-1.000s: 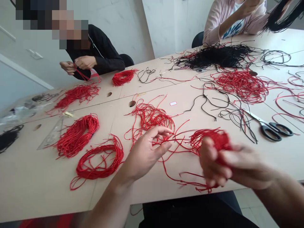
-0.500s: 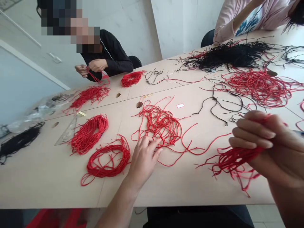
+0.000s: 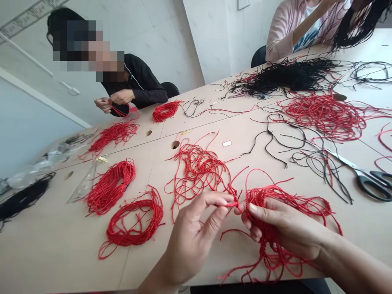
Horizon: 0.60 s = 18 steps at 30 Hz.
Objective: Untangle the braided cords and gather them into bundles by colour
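My left hand (image 3: 192, 232) is raised above the table, its thumb and forefinger pinching a knotted red cord (image 3: 234, 197). My right hand (image 3: 281, 224) is shut on a loose bundle of red cords (image 3: 272, 245), whose ends hang down toward the table. The fingertips of my two hands nearly meet at the knotted part. Below and beyond them lies a tangle of red cord (image 3: 197, 169). Two coiled red hanks (image 3: 110, 188) sit to the left on the pale wooden table (image 3: 361, 224).
Scissors with black handles (image 3: 372, 185) lie at the right, near a heap of red cord (image 3: 324, 116) and a black cord heap (image 3: 288, 75). A co-worker in black (image 3: 137, 81) handles red cord at the far left. Another person's pink sleeve (image 3: 284, 36) shows at top right.
My left hand has lifted off the table and now pinches the cord. My right hand has moved left from the right edge, bringing the red bundle toward the centre.
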### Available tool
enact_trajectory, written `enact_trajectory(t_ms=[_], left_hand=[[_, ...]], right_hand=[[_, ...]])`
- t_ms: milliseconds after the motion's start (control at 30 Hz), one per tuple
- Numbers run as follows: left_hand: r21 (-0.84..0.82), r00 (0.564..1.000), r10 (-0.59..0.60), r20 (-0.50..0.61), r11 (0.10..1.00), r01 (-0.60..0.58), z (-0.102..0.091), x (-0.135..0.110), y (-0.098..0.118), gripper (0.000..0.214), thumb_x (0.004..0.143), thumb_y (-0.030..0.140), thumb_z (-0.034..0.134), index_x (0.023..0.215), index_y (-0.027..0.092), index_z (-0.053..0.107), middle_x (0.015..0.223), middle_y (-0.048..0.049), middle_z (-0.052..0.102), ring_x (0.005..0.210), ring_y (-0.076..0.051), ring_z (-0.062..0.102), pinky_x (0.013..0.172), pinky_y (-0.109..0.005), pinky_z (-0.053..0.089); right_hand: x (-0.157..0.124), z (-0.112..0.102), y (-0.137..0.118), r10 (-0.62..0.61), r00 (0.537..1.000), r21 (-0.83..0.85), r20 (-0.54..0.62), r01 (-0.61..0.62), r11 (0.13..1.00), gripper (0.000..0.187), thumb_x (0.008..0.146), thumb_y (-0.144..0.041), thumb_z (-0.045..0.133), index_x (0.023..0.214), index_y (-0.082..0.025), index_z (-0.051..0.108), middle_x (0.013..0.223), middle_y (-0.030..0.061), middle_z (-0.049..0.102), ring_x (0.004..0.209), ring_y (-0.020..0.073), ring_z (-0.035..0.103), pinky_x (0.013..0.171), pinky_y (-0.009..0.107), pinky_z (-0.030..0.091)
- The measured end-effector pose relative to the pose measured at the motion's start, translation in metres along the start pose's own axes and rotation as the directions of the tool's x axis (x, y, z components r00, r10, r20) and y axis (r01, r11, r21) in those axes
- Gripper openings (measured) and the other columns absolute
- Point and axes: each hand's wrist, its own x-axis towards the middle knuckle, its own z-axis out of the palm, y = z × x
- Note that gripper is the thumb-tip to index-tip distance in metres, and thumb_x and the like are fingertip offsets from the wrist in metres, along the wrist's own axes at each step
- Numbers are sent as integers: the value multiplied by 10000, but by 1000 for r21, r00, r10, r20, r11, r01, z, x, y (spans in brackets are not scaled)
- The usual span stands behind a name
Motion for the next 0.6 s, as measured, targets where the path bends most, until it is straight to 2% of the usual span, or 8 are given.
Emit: enact_trajectory(t_ms=[100,200,300,367,500,600], left_hand=[[69,978,179,104,980,-187,12,-5,1,173,917,144,581,995,294,617,1106,30,723,1068,-137,656,950,-255,496],[155,953,277,125,943,-295,15,-7,0,153,885,122,620,955,257,614,1051,2,730,989,-147,680,893,-236,517],[227,961,248,125,935,-271,16,-10,-2,85,893,146,615,917,228,607,841,5,710,781,-134,673,733,-212,531],[252,965,211,153,936,-245,16,-13,-5,51,900,165,612,888,214,603,764,13,681,711,-128,643,686,-212,516],[263,967,156,203,942,-207,14,-21,-15,41,925,180,579,903,201,607,845,-7,696,815,-142,647,759,-228,510],[339,983,59,173,934,-115,9,-29,-26,80,938,180,555,882,203,608,841,-2,684,808,-139,642,747,-230,502]], right_hand=[[1,-1,3,-26,999,113,-22,29,993,346,744,-436,800,737,-123,655,683,-2,623,581,63,552,603,184,448],[1,-2,-1,-71,988,202,-138,98,975,309,683,-381,852,701,-142,658,633,-18,610,592,78,557,603,188,460],[-2,-3,-8,-130,964,252,-231,188,949,261,630,-318,882,707,-146,700,728,2,654,675,96,583,667,200,501],[-4,-4,-12,-203,948,278,-244,269,922,240,620,-312,878,701,-157,714,709,-2,646,662,98,574,672,204,517],[-8,-7,-16,-336,926,303,-172,374,876,177,673,-287,839,699,-180,700,581,-28,563,535,79,500,551,190,500],[-9,-7,-15,-302,940,299,-158,337,893,175,730,-301,804,692,-179,685,611,-22,567,529,75,503,518,180,483]])
